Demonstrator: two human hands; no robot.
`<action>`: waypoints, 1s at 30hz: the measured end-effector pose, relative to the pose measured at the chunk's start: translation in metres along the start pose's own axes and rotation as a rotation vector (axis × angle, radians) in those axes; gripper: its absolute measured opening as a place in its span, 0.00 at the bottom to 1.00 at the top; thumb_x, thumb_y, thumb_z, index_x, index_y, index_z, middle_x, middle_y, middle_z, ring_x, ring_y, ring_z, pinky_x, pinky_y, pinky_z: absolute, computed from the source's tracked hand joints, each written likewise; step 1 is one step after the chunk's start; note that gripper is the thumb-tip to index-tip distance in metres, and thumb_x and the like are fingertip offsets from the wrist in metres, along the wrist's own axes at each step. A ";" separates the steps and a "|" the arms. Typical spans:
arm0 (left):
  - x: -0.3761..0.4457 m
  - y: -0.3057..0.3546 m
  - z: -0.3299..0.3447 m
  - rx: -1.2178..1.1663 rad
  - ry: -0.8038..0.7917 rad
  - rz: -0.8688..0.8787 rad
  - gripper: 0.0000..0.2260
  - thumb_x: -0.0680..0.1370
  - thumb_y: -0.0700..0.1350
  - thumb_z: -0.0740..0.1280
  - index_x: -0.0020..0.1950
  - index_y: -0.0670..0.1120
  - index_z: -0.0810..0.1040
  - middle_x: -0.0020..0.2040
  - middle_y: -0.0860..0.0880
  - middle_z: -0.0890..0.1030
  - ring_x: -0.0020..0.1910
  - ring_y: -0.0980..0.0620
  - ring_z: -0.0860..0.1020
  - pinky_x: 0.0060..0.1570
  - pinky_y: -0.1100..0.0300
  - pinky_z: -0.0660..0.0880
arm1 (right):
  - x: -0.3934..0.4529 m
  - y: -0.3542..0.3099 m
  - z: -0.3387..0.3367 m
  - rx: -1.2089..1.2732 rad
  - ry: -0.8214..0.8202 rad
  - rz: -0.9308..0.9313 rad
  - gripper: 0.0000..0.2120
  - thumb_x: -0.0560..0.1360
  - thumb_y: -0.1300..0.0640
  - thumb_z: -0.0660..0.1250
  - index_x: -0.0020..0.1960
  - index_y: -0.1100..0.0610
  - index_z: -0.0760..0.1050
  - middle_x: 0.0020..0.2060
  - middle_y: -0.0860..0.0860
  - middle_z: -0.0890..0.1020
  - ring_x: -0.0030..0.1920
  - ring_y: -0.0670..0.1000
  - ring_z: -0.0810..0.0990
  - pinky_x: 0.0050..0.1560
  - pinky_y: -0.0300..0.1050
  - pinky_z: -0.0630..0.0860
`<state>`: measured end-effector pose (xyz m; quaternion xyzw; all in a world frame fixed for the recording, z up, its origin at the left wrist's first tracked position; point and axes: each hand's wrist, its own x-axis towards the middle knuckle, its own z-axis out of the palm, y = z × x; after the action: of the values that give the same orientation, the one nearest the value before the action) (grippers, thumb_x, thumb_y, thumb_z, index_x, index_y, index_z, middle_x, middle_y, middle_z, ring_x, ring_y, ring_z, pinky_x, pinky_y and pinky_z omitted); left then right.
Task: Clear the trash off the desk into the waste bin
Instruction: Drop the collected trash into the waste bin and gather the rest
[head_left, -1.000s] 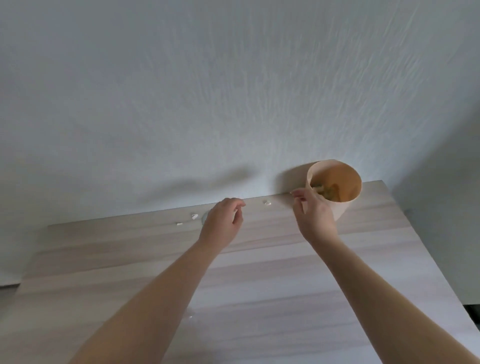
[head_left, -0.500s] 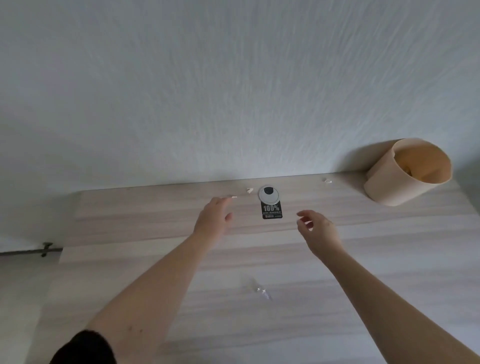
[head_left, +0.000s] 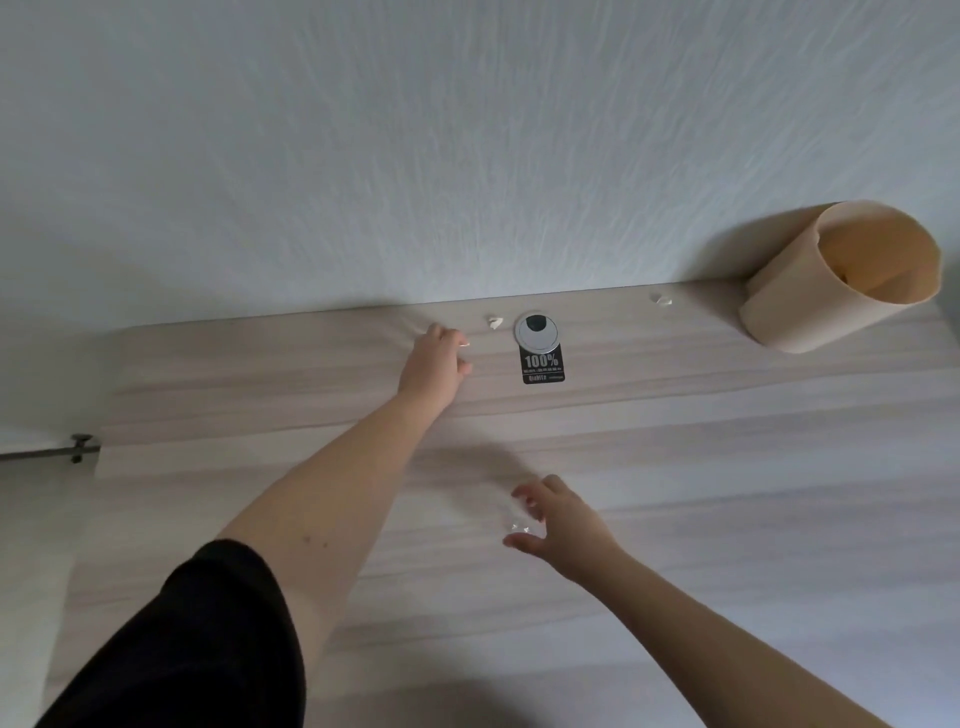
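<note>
Left hand at worktop back edge, fingers loosely curled, seemingly empty; white scrap just beside. Right hand spread wide over clear wrapper bit. Pinch low, fingertips flat on surface; carry to tan waste bin far right. Third scrap near bin.

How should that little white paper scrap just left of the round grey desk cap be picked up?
Pinch the white scrap across its raised crumpled peak, thumb and fingertip coming from above. It is tiny and sits low on the desk, offering no edge to slide under. The left hand is nearest, approaching from its left.
</note>
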<state>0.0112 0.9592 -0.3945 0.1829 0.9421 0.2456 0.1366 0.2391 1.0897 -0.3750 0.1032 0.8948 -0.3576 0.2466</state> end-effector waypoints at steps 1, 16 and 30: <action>0.001 0.001 0.000 -0.003 0.011 -0.004 0.12 0.73 0.38 0.68 0.56 0.40 0.77 0.57 0.38 0.75 0.56 0.38 0.73 0.54 0.50 0.71 | 0.000 0.001 0.002 -0.010 -0.006 -0.005 0.25 0.67 0.45 0.74 0.61 0.49 0.72 0.55 0.47 0.73 0.51 0.45 0.76 0.53 0.44 0.75; 0.011 0.014 0.008 -0.115 0.172 -0.062 0.02 0.75 0.37 0.66 0.43 0.38 0.75 0.43 0.38 0.80 0.43 0.40 0.76 0.41 0.51 0.71 | 0.034 0.037 -0.063 0.299 0.269 0.139 0.06 0.74 0.56 0.69 0.42 0.54 0.72 0.36 0.48 0.78 0.38 0.49 0.76 0.39 0.41 0.67; 0.060 0.041 0.027 -0.194 0.144 -0.200 0.05 0.76 0.41 0.68 0.50 0.41 0.79 0.47 0.43 0.84 0.46 0.44 0.80 0.45 0.58 0.72 | 0.140 0.119 -0.216 0.205 0.592 0.302 0.18 0.77 0.51 0.64 0.64 0.56 0.71 0.51 0.57 0.78 0.51 0.57 0.76 0.49 0.47 0.70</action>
<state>-0.0220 1.0285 -0.4067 0.0561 0.9349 0.3330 0.1094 0.0823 1.3267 -0.3828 0.3579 0.8617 -0.3595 0.0146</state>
